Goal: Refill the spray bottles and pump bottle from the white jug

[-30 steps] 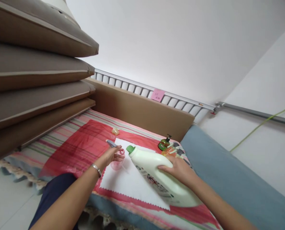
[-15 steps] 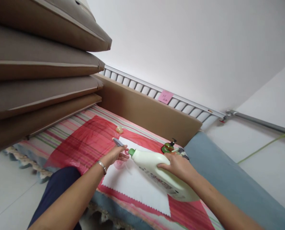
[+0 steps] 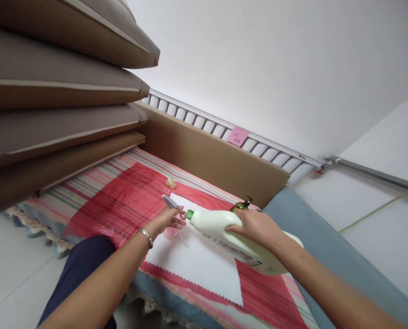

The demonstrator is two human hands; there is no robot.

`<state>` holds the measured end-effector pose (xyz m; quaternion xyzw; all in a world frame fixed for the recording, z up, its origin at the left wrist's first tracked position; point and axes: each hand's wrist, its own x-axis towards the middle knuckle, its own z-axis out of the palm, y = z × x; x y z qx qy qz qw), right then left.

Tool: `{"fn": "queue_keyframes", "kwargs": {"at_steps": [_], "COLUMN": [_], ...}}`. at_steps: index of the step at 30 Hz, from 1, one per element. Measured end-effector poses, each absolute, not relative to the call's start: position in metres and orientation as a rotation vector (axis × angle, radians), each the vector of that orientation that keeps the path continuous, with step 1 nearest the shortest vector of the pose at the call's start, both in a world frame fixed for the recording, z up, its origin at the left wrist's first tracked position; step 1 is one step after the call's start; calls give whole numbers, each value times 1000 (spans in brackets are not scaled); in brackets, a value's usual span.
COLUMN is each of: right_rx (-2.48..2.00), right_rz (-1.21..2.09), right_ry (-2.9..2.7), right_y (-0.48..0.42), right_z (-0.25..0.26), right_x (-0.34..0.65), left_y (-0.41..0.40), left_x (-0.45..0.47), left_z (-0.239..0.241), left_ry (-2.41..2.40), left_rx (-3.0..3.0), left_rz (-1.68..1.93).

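My right hand [image 3: 255,226] grips a large pale-green detergent jug [image 3: 212,224], tilted nearly flat. Its green spout [image 3: 189,214] points left at a small pinkish-red ring, seemingly a bottle mouth [image 3: 182,215], by the fingers of my left hand [image 3: 169,220]. My left hand is closed around a small pink see-through bottle [image 3: 171,234], mostly hidden by the fingers. A grey piece [image 3: 170,202], perhaps a spray head, sticks out above the same hand. Below them lies a white cloth [image 3: 204,274] with zigzag edges on a red see-through sheet [image 3: 118,192].
A pale translucent cap [image 3: 171,183] rests on the sheet's far side. Behind the jug stands a green pump bottle [image 3: 240,206]. Thick folded brown panels [image 3: 63,119] rise at left; a brown board [image 3: 207,153] leans on the railing [image 3: 197,121].
My right hand has raised the jug's base, bringing the jug closer to level. The spout has shifted slightly right and up. My left hand has hardly moved.
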<state>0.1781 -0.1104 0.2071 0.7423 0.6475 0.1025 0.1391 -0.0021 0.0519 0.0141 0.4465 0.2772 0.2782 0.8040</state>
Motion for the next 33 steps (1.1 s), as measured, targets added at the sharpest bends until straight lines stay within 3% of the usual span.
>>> {"fn": "queue_keyframes", "kwargs": {"at_steps": [33], "right_rx": [1981], "right_rz": [333], "right_ry": [1806], "right_y": [-95], "right_z": [242], "right_x": [147], "left_y": [54], "left_x": [0], "left_z": [13], "left_ry": [584], "left_rx": [974], "left_rz": [578]}}
